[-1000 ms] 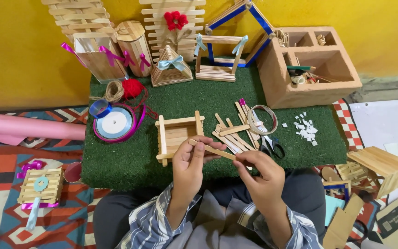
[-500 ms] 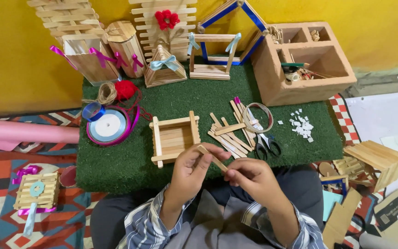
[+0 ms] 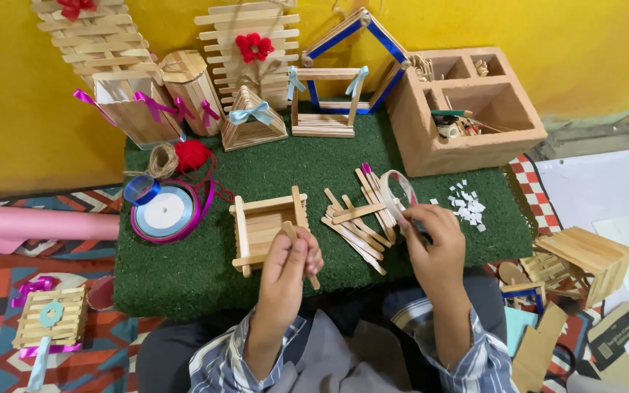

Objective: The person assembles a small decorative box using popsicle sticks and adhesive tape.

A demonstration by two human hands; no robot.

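Gripping flat wooden stick (image 3: 301,255) between thumb and fingers, left hand (image 3: 289,273) sits lower centre of frame, just below square stick tray (image 3: 267,225) on green turf mat (image 3: 183,269). Right hand (image 3: 434,244), centre right, closed around clear tape roll (image 3: 396,195) beside loose stick pile (image 3: 358,218). White paper bits (image 3: 466,207) near, further right.

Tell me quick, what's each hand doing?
Left hand: closed on a wooden stick.
Right hand: fingers at the tape roll; cannot tell if it grips it.
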